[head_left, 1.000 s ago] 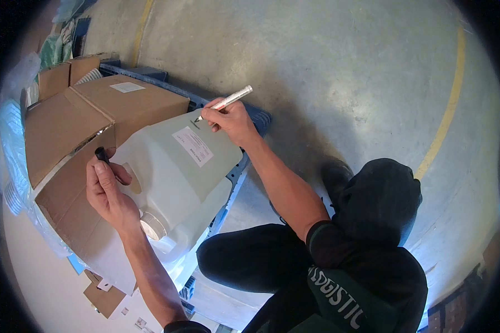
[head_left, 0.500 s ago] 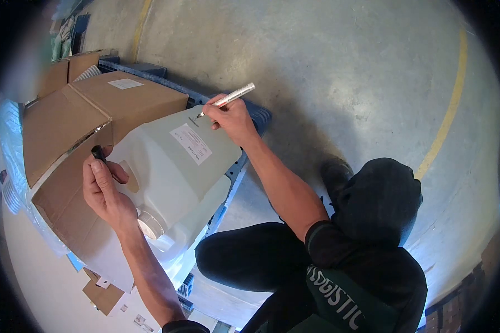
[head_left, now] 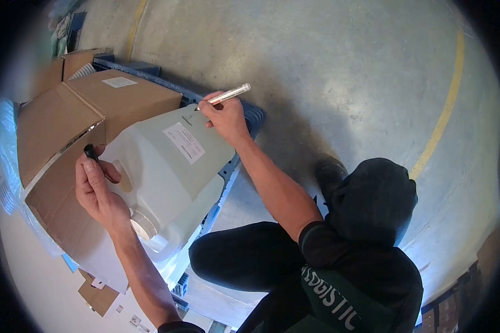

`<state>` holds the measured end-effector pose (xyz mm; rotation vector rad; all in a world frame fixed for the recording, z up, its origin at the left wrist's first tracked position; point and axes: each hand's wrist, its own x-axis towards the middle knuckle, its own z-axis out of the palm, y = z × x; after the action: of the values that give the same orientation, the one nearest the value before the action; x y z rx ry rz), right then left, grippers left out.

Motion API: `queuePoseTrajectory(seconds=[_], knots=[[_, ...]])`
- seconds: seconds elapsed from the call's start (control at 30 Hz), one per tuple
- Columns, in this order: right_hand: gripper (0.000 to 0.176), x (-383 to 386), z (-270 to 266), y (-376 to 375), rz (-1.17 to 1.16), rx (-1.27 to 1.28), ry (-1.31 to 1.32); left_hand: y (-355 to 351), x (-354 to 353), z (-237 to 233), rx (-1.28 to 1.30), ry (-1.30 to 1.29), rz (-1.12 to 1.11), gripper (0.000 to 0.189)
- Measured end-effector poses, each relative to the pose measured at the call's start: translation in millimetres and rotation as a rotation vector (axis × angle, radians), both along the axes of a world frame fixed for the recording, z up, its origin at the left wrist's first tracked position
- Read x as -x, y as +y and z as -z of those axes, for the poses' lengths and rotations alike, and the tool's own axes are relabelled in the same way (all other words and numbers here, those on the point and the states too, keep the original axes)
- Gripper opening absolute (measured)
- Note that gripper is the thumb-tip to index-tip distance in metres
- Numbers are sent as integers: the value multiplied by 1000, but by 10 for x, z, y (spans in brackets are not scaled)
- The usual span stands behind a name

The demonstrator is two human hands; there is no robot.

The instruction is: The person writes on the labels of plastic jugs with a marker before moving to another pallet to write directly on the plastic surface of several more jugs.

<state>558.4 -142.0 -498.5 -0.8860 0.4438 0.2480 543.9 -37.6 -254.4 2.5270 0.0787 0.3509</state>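
Observation:
A translucent plastic canister [head_left: 161, 158] lies tilted on its side, with its round cap [head_left: 144, 223] toward me. On its upper face are a white printed label [head_left: 184, 143] and some dark marks above it. My right hand [head_left: 226, 117] grips a white marker pen [head_left: 230, 94], its tip at the canister's surface near the far edge, beside those marks. My left hand [head_left: 101, 191] holds a black pen cap [head_left: 91, 151] between thumb and fingers, next to the canister's handle opening.
Brown cardboard boxes [head_left: 125, 100] stand behind and left of the canister, with clear plastic wrap [head_left: 8, 150] at the left edge. A blue pallet [head_left: 255, 119] lies beneath. My black-clothed knee [head_left: 244, 255] is near the canister. A yellow line [head_left: 445, 119] crosses the concrete floor.
The marker tip has shifted slightly toward the canister's far edge, and more dark marks show on the surface. The left hand still holds the cap. The whole view has shifted slightly.

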Motion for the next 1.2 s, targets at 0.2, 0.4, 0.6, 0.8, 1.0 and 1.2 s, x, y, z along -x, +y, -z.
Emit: queuePoseTrajectory(seconds=[0.2, 0.4, 0.6, 0.8, 1.0, 1.2], knots=[[19, 4, 55, 30, 2, 51, 3, 26, 6, -5, 26, 10, 19, 36], [18, 7, 3, 11, 14, 96, 38, 16, 6, -8, 11, 6, 26, 36], [16, 15, -21, 21, 30, 103, 73, 51, 12, -9, 15, 13, 22, 35], [16, 21, -47, -18, 28, 94, 96, 41, 6, 21, 36, -19, -16, 36], [14, 29, -54, -9, 32, 137, 88, 29, 20, -2, -1, 7, -19, 36], [13, 22, -42, -3, 33, 128, 105, 18, 11, 3, 20, 4, -14, 36]])
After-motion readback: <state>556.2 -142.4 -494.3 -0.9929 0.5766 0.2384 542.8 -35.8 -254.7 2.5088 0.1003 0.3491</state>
